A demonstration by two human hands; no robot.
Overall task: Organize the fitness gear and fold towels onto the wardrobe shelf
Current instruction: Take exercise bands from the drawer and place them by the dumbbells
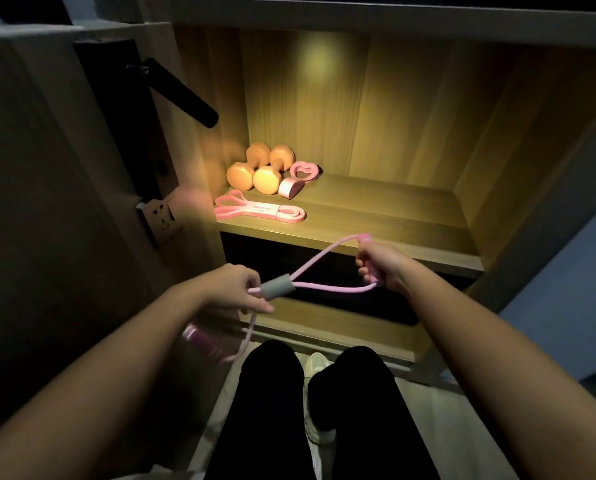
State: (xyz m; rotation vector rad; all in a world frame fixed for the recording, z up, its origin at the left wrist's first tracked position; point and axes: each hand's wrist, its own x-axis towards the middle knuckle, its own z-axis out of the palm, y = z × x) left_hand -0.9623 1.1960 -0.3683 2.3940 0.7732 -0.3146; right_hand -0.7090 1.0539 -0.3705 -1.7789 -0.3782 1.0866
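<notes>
**Wardrobe shelf**: a lit wooden board, walled at its left, back and right. Only the front edge is open. The middle and right of the board lie bare from the back wall to the front edge.

**Lower board**: beneath the shelf, with a dark gap between the two.

**Legs**: in black trousers, below and in front of the shelf. A white shoe shows between them.

**Door lever**: black, left of the shelf and above its level, slanting toward the opening.

**Dumbbells**: two, orange, in the shelf's back left corner, side by side and close to the left wall.

**Figure-eight pull rope**: pink tubing, grey-sleeved at its middle, held in the air just in front of the shelf's front edge. One loop is stretched rightward along that edge. The other hangs below shelf level, and its handle is blurred.

**Flat pink band**: lies on the shelf's left part, between the dumbbells and the front edge, apart from both.

**Heart-shaped pink pieces**: two, on the shelf just right of the dumbbells.

**Left hand**: in front of the shelf's left end. Its grip pinches the tubing at the sleeve.

**Right hand**: just before the shelf's front edge. Its grip is curled round the stretched loop's handle.
</notes>
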